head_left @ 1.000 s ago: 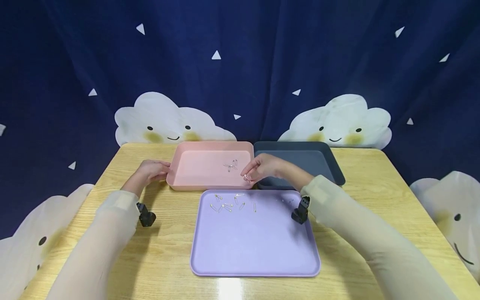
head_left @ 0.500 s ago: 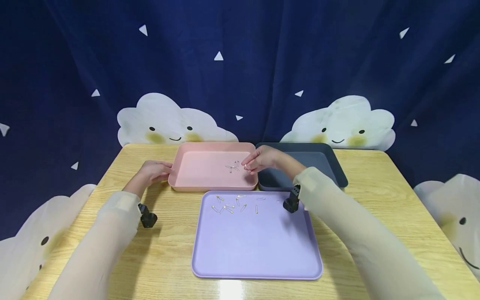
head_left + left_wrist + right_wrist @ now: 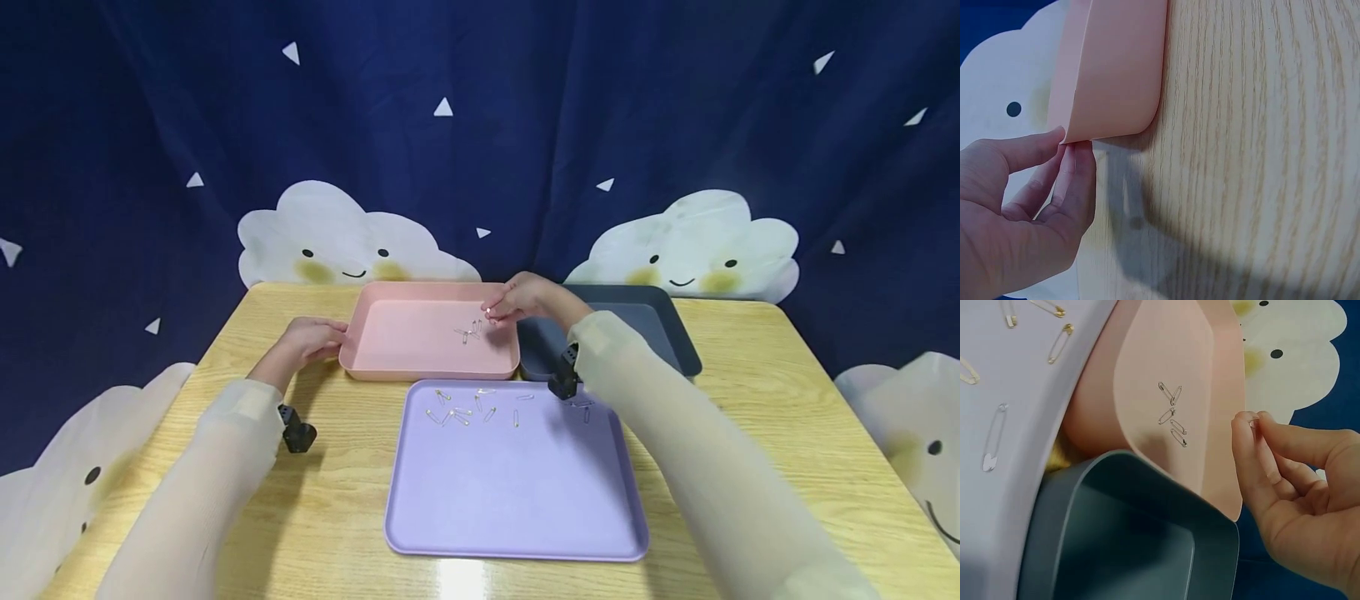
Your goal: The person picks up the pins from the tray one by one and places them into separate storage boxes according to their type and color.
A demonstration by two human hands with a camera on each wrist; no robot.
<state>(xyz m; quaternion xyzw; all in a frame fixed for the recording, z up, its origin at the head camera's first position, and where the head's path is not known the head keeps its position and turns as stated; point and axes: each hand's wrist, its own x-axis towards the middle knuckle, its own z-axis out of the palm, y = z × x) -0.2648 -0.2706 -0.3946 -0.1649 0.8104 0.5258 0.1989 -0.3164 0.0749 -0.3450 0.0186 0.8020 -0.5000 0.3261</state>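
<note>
My left hand (image 3: 309, 337) pinches the left rim of the pink tray (image 3: 405, 333), thumb and fingers at its corner in the left wrist view. Above the right end of that tray, my right hand (image 3: 517, 298) pinches a small silver safety pin (image 3: 1252, 422) between thumb and index finger; the fingertips hide most of it. Several silver safety pins (image 3: 1177, 436) lie together in the pink tray. On the purple tray (image 3: 510, 492), gold safety pins (image 3: 1069, 327) are scattered near the far edge, with a few silver ones (image 3: 989, 462) towards the right.
A dark blue-grey tray (image 3: 678, 342) stands against the pink tray's right side, partly behind the right forearm. All the trays rest on a wooden table (image 3: 337, 500). A navy curtain (image 3: 510, 125) with clouds hangs behind the table.
My right hand has moved away from me, from the pink tray's near right corner towards its far right corner, still pinching the safety pin. The left hand keeps its hold on the rim.
</note>
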